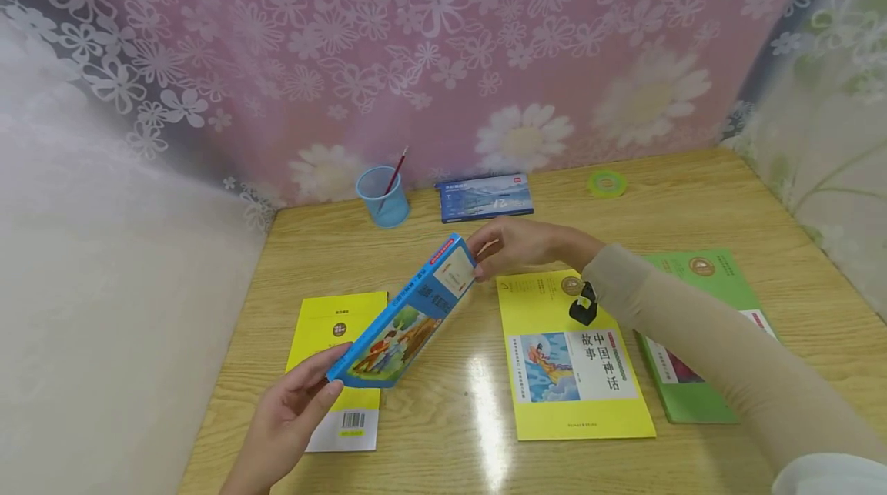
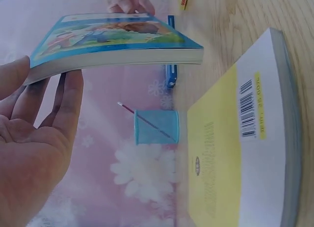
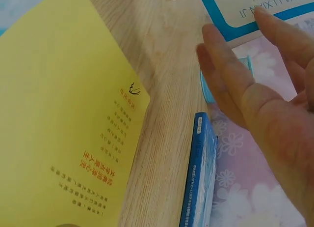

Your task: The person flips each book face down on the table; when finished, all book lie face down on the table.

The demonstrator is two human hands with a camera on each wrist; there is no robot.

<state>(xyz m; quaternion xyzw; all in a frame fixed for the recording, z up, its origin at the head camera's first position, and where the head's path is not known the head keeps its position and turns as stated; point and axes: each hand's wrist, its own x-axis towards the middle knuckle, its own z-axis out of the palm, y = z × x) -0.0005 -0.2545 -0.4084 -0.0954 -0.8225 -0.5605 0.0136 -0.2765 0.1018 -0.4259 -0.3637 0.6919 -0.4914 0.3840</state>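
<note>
A blue picture-covered book [image 1: 409, 318] is held tilted above the table between both hands. My left hand [image 1: 287, 410] grips its lower left corner, the thumb on the cover side and the fingers underneath, as the left wrist view shows. At the upper right corner, my right hand [image 1: 516, 245] pinches the book, with its thumb tip on the cover [image 3: 230, 11]. Below the left hand lies a yellow book [image 2: 216, 153] with a barcode on its white lower band. Another yellow book [image 1: 575, 418] lies face up below the right forearm.
A green book [image 1: 700, 395] lies at the right, partly behind the sleeve. Along the back stand a light blue mesh pen cup [image 1: 384, 206] with a thin dark red brush, a flat blue box [image 1: 485, 199] and a round yellow-green item [image 1: 607, 184]. A floral curtain [image 1: 416, 56] hangs behind the table.
</note>
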